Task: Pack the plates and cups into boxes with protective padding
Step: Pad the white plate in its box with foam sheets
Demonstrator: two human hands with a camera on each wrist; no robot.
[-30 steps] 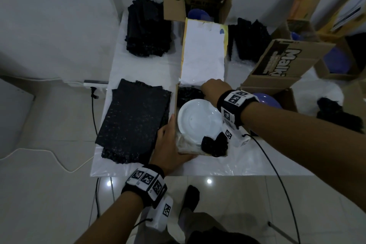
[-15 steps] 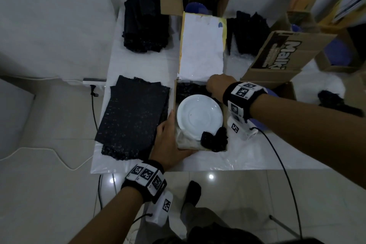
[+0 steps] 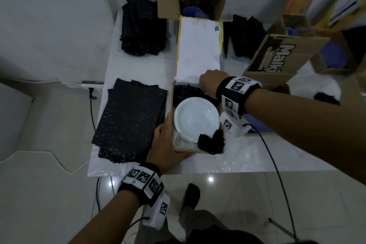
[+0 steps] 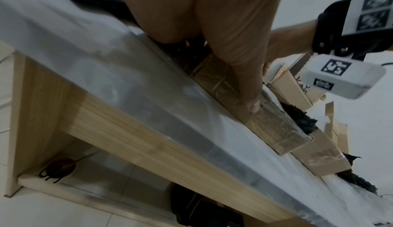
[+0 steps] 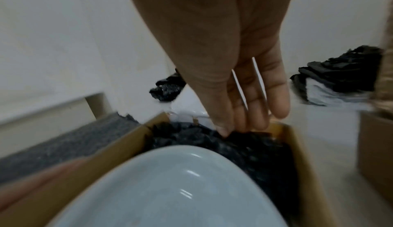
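- On the white-covered table point(image 3: 138, 69), near its front edge, stands a small open cardboard box point(image 3: 172, 105) with its white lid flap point(image 3: 198, 49) lying open toward the far side.
- Inside this box lies a white plate point(image 3: 195, 120), face up, on black padding point(image 3: 185, 93); a crumpled piece of the same black material point(image 3: 211, 141) sits at the near right corner and covers a little of the plate's rim.
- The left hand point(image 3: 165, 144) holds the box at its near left corner: the thumb is against the left wall, and the left wrist view shows the fingers point(image 4: 248, 96) stretched along the front wall, pressing on it.
- The right hand point(image 3: 213, 83) is at the far right corner of the box; its fingers point(image 5: 253, 106) are straight and close together, pointing down, and the fingertips touch the black padding behind the plate. It does not hold anything that I can see.
- Just left of the box lies a stack of flat black padding sheets point(image 3: 130, 121).
- At the far side of the table are two piles of folded black padding point(image 3: 142, 27) and another open box point(image 3: 198, 4) with something blue inside.
- To the right stands a big brown carton point(image 3: 281, 53) with printed letters.
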